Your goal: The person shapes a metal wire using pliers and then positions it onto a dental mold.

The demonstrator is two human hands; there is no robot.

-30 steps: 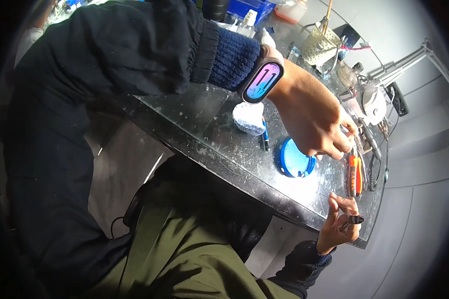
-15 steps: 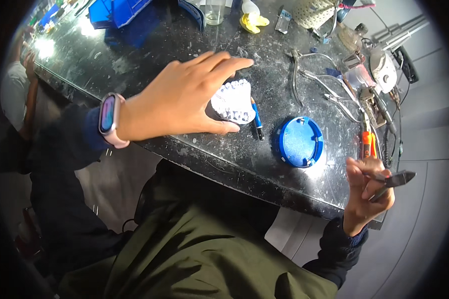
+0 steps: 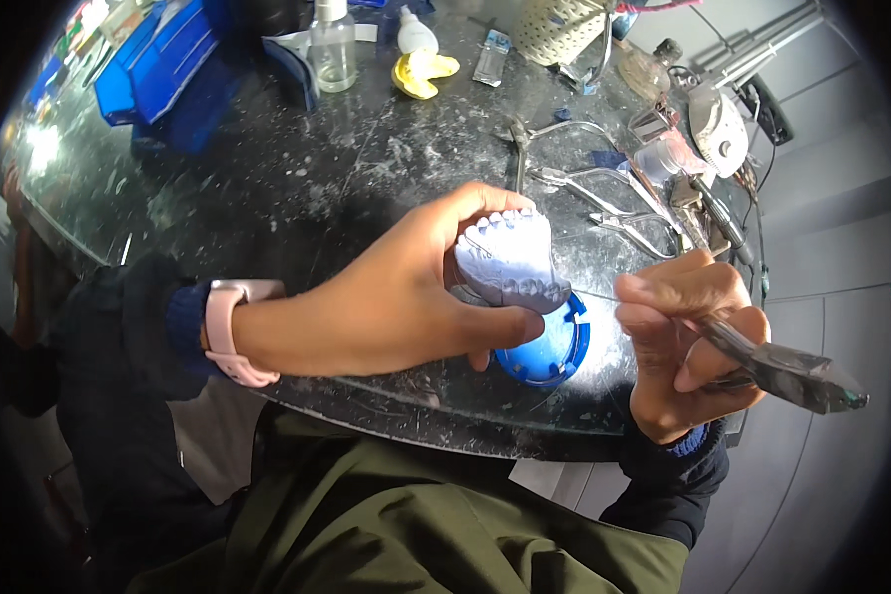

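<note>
Above the bench, my left hand [image 3: 386,315] is closed around a white plaster dental model [image 3: 507,255], thumb along its near edge. Its rows of teeth show on the upper and lower sides. To its right, my right hand [image 3: 678,332] pinches a thin wire [image 3: 601,296] that runs to the model's lower teeth; whether the tip touches them I cannot tell. Dark metal pliers [image 3: 812,378], blurred, also lie in the right hand, their nose pointing right, away from the model. Beneath the model a round blue dish [image 3: 543,368] is partly covered.
Metal pliers [image 3: 579,178] lie beyond my hands. Farther back are a clear bottle [image 3: 334,49], a yellow piece [image 3: 418,75], a small packet [image 3: 491,59] and a perforated basket [image 3: 554,30]. Blue bins [image 3: 163,59] stand far left; a handpiece [image 3: 720,218] is at right.
My left hand has taken hold of the dental model and lifted it over the blue dish. My right hand has moved left toward it, with the wire now visible. The view has shifted.
</note>
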